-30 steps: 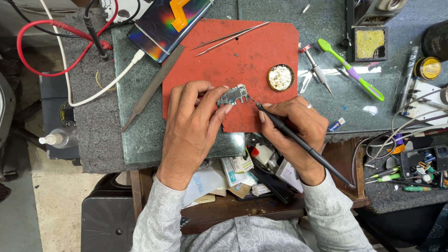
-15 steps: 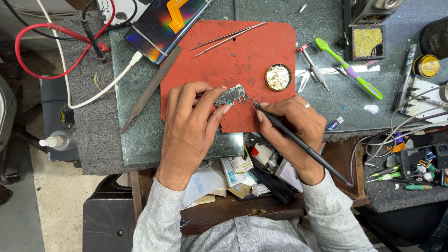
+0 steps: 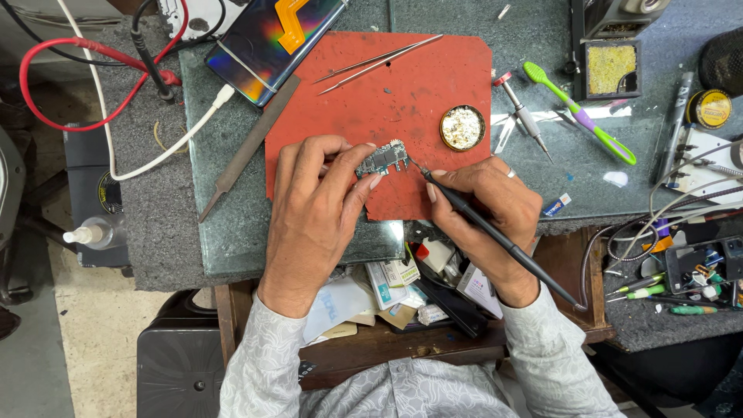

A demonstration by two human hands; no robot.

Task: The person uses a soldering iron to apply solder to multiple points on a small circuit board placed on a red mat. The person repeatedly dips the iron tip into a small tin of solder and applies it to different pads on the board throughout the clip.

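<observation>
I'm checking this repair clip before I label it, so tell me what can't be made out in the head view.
- Small circuit board: its parts are too small to tell, and the left hand covers its left end.
- Soldering iron tip: too fine to tell whether it touches the board; the right hand hides part of the shaft.
- Phone: cut off by the top edge.
- Open drawer: the hands and forearms hide part of it.

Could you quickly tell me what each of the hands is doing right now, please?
Left hand: closed on a small circuit board, pinched over the red mat.
Right hand: closed around a black soldering iron, tip at the board.
</observation>
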